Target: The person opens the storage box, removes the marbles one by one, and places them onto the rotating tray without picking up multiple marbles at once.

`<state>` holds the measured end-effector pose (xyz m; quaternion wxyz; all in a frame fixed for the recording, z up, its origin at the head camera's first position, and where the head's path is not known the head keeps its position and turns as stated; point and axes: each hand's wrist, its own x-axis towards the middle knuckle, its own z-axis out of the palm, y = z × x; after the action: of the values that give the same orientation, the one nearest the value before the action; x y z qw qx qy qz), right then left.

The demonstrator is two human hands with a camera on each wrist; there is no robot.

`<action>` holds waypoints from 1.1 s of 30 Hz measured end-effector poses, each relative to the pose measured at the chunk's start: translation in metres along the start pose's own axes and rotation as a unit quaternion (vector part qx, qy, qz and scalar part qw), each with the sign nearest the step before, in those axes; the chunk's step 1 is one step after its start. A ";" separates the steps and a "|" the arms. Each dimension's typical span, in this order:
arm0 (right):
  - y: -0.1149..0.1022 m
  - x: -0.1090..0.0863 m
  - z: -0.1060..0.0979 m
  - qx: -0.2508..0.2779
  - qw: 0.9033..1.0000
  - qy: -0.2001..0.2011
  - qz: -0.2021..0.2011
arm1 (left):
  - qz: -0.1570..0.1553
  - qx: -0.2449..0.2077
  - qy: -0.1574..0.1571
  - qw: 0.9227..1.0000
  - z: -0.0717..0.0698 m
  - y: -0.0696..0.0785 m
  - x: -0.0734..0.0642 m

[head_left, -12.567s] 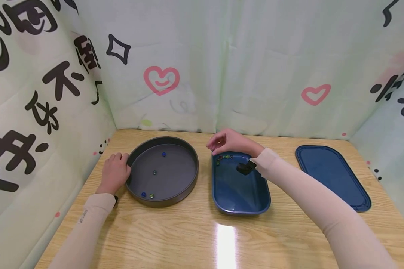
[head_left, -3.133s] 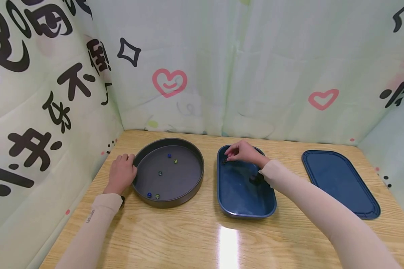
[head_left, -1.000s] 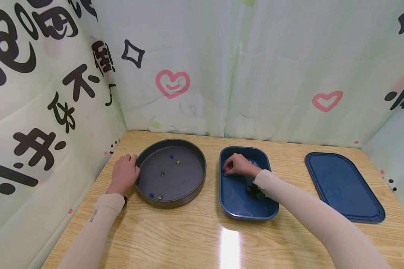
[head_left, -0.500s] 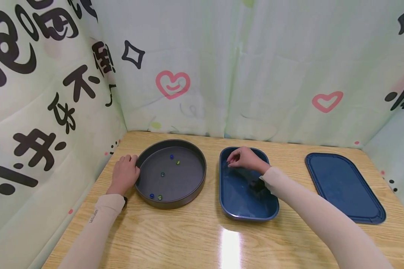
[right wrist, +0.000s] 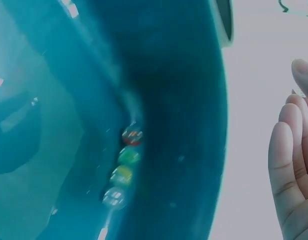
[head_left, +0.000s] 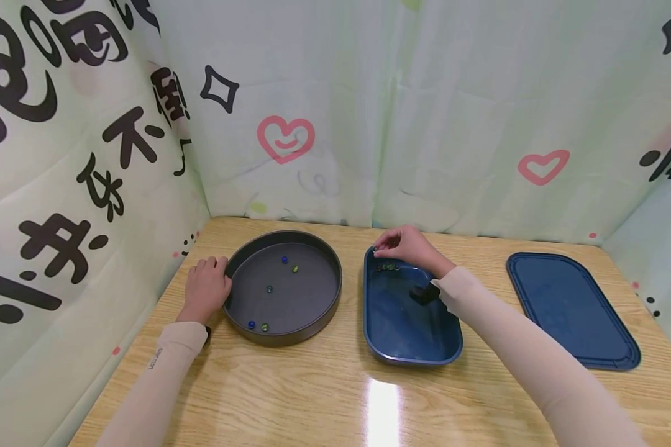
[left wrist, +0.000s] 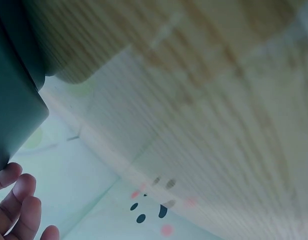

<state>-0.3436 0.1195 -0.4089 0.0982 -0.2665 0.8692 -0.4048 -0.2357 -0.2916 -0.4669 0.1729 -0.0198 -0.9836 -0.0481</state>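
Observation:
At the left, my left hand (head_left: 208,288) holds the rim of a dark round pan (head_left: 282,341); its fingers (left wrist: 30,212) curl by the outer wall, and the thumb is hidden in the left wrist view. Several marbles lie scattered in the pan, among them a blue marble (head_left: 284,260) and a yellow-green marble (head_left: 295,269). My right hand (head_left: 407,248) is above the far left corner of a blue rectangular tub (head_left: 410,359). A small clear marble (right wrist: 298,93) shows pinched between its fingertips. Several marbles (right wrist: 129,156) line up along the tub's far end.
A blue lid (head_left: 573,310) lies flat on the wooden table (head_left: 291,397) to the right of the tub. Printed curtains (head_left: 335,124) close off the back and sides. A strip of table separates the pan from the tub.
My right hand has risen from inside the tub to above its far rim, pinching a marble. A yellow-green marble joined the pan since the oldest frame. My left hand stays on the pan.

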 end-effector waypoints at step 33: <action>-0.066 0.066 0.067 0.044 0.997 -0.037 -0.053 | -0.009 -0.001 0.003 1.000 0.003 -0.001 0.001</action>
<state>-0.3472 0.0048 -0.4000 0.1198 -0.3226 0.8310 -0.4370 -0.2382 -0.2924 -0.4694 0.1753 -0.0111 -0.9831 -0.0510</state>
